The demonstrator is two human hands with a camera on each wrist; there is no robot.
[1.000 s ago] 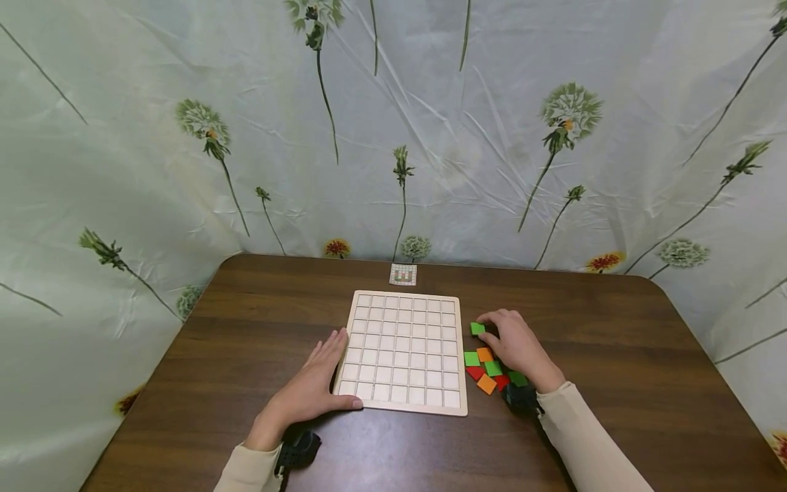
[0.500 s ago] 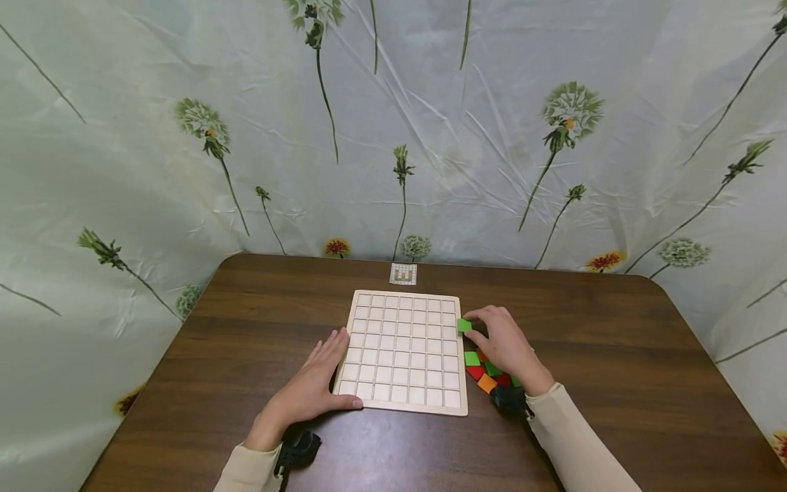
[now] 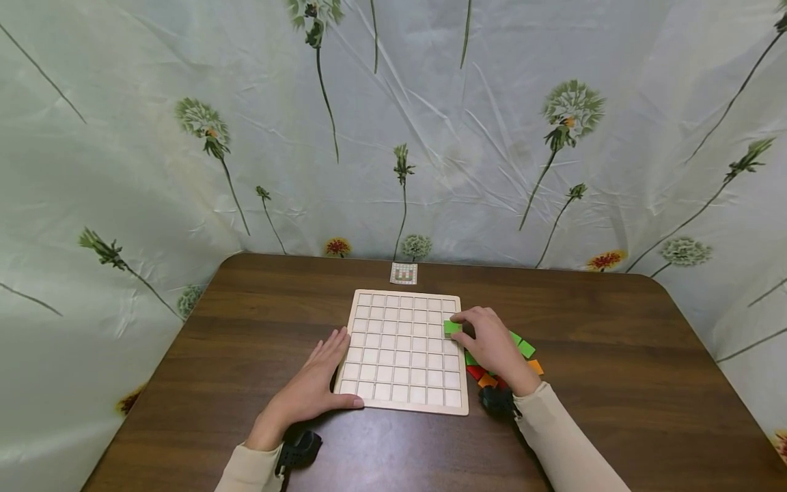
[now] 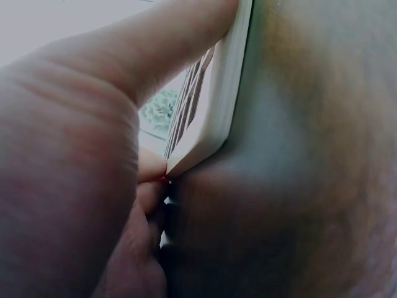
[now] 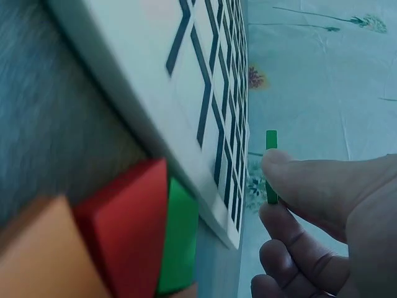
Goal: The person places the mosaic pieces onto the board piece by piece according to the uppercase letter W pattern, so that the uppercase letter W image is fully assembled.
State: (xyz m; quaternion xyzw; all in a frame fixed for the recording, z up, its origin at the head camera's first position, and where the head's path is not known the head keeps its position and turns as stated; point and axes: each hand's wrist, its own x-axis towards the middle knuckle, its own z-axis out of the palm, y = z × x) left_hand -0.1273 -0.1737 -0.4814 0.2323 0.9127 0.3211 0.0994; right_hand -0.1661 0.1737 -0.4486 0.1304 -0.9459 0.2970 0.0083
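A pale wooden grid board with square cells lies in the middle of the table. My left hand rests along its left side, thumb over the near left corner and fingers stretched along the edge. Between thumb and fingers my right hand pinches a green square tile over the board's right columns. In the right wrist view that green tile shows edge-on, above the board surface. Beneath the right hand lie loose tiles, among them a red tile and an orange tile, partly hidden by the wrist.
A small printed card with a coloured grid lies near the table's far edge. More green tiles and an orange one sit right of the right hand. A flowered curtain hangs behind the brown table.
My right hand has carried the green tile leftward from beside the board to over its right columns. Tiles formerly behind the hand now show at its right. The left hand stays put.
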